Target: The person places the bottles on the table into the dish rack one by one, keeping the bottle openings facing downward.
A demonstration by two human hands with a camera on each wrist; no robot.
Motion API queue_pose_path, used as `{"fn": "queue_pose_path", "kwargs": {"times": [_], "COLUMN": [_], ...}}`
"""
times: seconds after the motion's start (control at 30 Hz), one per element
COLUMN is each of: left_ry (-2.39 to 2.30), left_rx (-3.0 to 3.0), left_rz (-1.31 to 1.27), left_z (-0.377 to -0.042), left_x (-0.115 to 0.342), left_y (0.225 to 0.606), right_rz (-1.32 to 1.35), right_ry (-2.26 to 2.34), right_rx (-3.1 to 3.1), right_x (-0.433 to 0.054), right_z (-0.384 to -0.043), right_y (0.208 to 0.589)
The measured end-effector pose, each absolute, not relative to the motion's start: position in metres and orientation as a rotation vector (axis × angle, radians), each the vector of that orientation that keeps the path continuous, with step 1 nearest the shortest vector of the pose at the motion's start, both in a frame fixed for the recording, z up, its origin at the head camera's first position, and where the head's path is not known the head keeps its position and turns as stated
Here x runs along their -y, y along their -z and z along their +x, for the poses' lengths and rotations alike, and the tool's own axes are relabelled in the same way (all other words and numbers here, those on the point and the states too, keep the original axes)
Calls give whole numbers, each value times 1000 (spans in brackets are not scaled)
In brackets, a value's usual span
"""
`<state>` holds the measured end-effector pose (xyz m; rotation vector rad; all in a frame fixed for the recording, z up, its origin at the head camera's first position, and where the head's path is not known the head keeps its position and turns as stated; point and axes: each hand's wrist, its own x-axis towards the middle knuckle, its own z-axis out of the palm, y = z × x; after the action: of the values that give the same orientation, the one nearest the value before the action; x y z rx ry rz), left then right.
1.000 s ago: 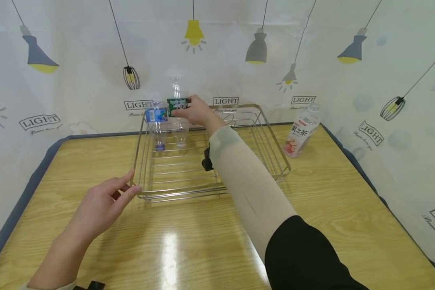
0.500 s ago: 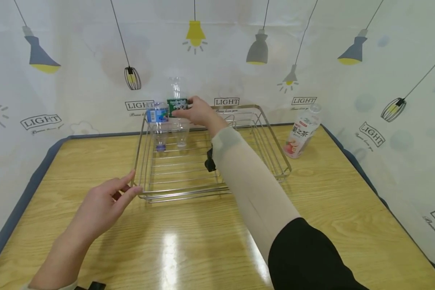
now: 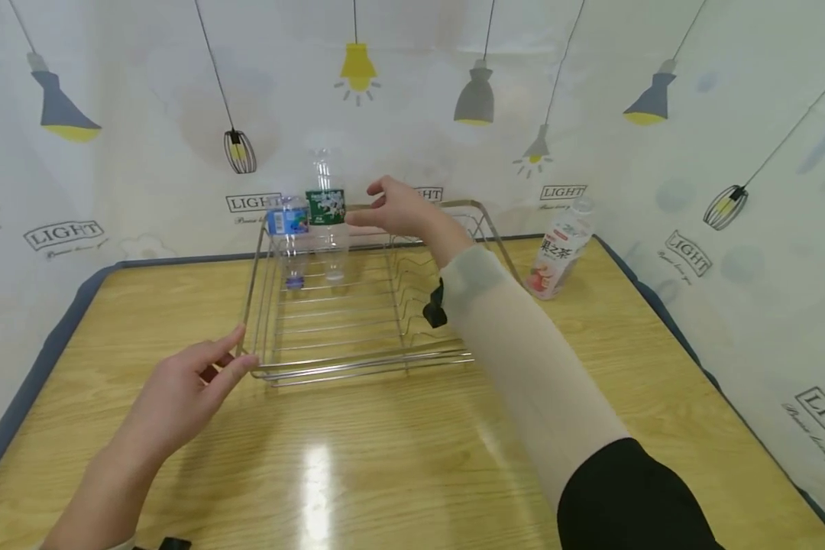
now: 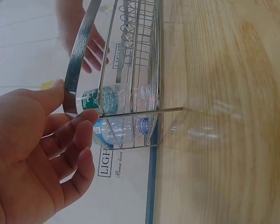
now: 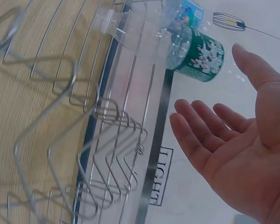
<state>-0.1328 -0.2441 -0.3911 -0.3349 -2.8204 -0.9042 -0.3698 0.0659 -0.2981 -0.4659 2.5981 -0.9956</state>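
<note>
Two clear plastic bottles stand upside down, caps low, at the back left of a wire dish rack (image 3: 344, 360). One bottle (image 3: 326, 207) has a green label and a whitish cap; beside it, the smaller bottle (image 3: 287, 221) has a blue label and a purple cap. My right hand (image 3: 409, 211) is just right of the green-labelled bottle, fingers parted and holding nothing; the right wrist view shows a gap between this hand (image 5: 233, 149) and the bottle's base. My left hand (image 3: 179, 389) pinches the rack's front left corner, thumb and forefinger at the flat metal rim (image 4: 77, 60).
A pink-and-white labelled drink bottle (image 3: 560, 248) stands on the wooden table (image 3: 385, 458) right of the rack. Wavy wire dividers (image 5: 74, 154) run through the rack's right part. A cloth printed with lamps (image 3: 412, 92) rises behind the table and along its sides.
My right hand has let go of the green-labelled bottle and moved to the right, its fingers spreading. The bottle stays upside down in the rack. My left hand keeps its hold on the corner.
</note>
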Motion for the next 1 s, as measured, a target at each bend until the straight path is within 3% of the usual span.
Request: {"fn": "queue_pose_path", "kwargs": {"times": [0.57,1.0], "left_ry": [895,913], "left_rx": [2849,2889], "left_rz": [-290,-295], "left_z": [-125,-130], "left_x": [245,243], "left_y": [393,389], "right_rz": [-802,-755], "right_ry": [1330,1494], "right_rx": [-2487,-2477], "right_x": [-156,-228], "right_z": [-269,-202], "right_y": [302,329]}}
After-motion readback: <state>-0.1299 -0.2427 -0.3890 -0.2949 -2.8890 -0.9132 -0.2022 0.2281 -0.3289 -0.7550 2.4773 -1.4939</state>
